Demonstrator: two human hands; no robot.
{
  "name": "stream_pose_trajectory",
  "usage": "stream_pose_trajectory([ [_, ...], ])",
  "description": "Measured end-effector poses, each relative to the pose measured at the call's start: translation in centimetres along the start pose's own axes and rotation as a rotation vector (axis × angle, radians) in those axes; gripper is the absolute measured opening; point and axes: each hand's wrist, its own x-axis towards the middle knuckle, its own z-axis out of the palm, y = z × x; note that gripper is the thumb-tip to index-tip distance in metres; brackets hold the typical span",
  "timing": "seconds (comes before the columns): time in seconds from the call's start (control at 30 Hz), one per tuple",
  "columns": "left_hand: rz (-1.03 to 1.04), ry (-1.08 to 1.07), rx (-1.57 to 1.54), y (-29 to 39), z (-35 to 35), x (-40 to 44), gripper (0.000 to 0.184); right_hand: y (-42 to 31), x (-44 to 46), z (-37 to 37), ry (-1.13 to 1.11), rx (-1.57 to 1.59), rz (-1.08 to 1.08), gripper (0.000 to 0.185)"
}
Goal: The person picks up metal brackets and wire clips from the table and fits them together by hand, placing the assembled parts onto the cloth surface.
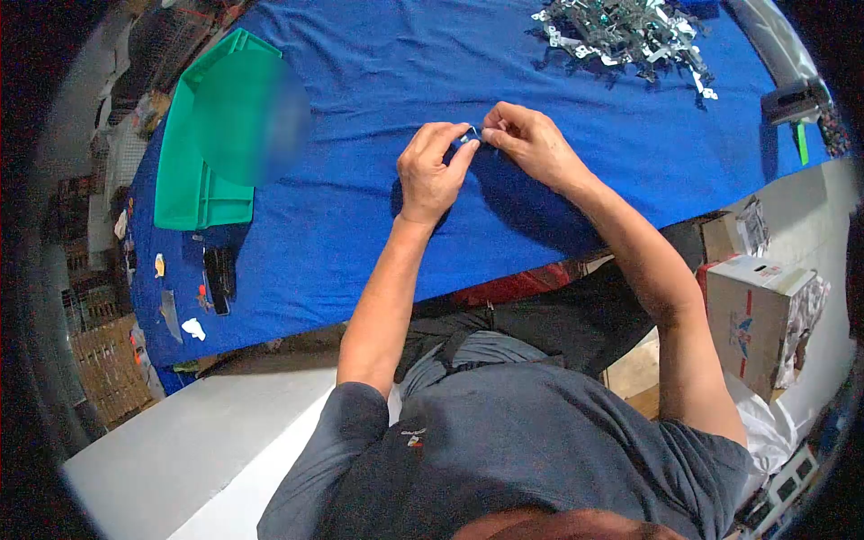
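Both hands meet over the blue cloth [342, 216], near its middle. Between thumb and fingers, my left hand [432, 171] pinches a small shiny metal part [469, 134]. My right hand [533, 147] is closed at the right side of that part, thumb and index finger pressed together; what sits between its fingertips is too small to make out. The fingertips of the two hands are close to each other, with the small part between them.
A green plastic bin [180, 171] stands at the left, partly blurred. Small black and silver metal pieces [630, 36] lie heaped at the back right. Black items [219, 279] lie near the left front edge. A cardboard box [751, 315] is below right.
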Motion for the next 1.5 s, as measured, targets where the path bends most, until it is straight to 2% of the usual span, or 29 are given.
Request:
stream_pose_trajectory([
  [0.03, -0.005, -0.001, -0.012, 0.0, 0.0, 0.0, 0.022, 0.3, 0.1, 0.1, 0.081, -0.089, -0.138, 0.015],
  [0.27, -0.083, -0.049, -0.042, 1.0, -0.2, 0.2, 0.021, 0.4, 0.4, 0.4, 0.105, 0.118, -0.052, 0.018],
  [0.33, 0.222, -0.087, 0.065, 0.7, 0.0, 0.3, 0.019, 0.8, 0.7, 0.2, 0.167, 0.199, -0.106, 0.019],
  [0.37, 0.221, -0.088, 0.065, 0.7, 0.0, 0.1, 0.019, 0.4, 0.6, -0.1, 0.167, 0.199, -0.105, 0.019],
  [0.43, 0.036, -0.045, -0.004, 0.6, 0.1, 0.0, 0.018, -0.6, 0.4, -0.9, 0.152, 0.264, 0.045, 0.019],
  [0.5, -0.240, 0.044, -0.111, 0.2, -0.2, 0.1, 0.018, -0.5, 0.4, -1.0, 0.139, 0.240, 0.043, 0.020],
  [0.57, -0.417, 0.083, -0.263, -0.5, 0.0, 0.1, 0.018, -0.6, 0.1, -0.8, -0.004, 0.275, 0.118, 0.023],
  [0.67, -0.334, 0.052, -0.192, -0.5, 0.1, 0.0, 0.018, -0.3, 0.0, 0.1, -0.026, 0.250, 0.076, 0.023],
  [0.8, -0.337, 0.034, -0.180, 0.0, -0.2, 0.2, 0.018, -0.3, 0.0, 0.4, -0.039, 0.227, 0.082, 0.023],
  [0.87, -0.272, 0.024, -0.144, 0.2, -0.3, 0.3, 0.018, -0.2, 0.0, 0.4, -0.035, 0.230, 0.105, 0.023],
  [0.97, -0.291, 0.021, -0.181, 0.4, -0.5, 0.2, 0.021, -0.1, 0.0, 0.1, -0.046, 0.186, 0.048, 0.023],
  [1.03, -0.249, 0.029, -0.169, 0.5, -0.4, 0.1, 0.022, -0.3, -0.1, -0.3, -0.004, -0.058, -0.025, 0.023],
  [1.13, -0.174, 0.040, -0.130, 0.1, -0.3, 0.1, 0.025, 0.2, -0.1, -0.1, 0.027, -0.116, -0.079, 0.023],
  [1.23, -0.144, 0.039, -0.100, 0.0, -0.3, 0.1, 0.026, -0.2, -0.2, -0.1, 0.000, -0.031, 0.049, 0.024],
  [1.33, -0.122, 0.043, -0.066, -0.2, -0.1, -0.1, 0.026, 0.6, 0.0, 0.3, 0.002, 0.140, 0.037, 0.018],
  [1.47, -0.036, 0.025, -0.027, -0.1, -0.1, 0.0, 0.025, -0.8, -0.2, -0.1, -0.009, 0.192, 0.074, 0.016],
  [1.5, -0.036, 0.024, -0.028, 0.0, -0.1, 0.1, 0.025, -0.8, -0.1, -0.2, -0.025, 0.081, 0.057, 0.019],
])
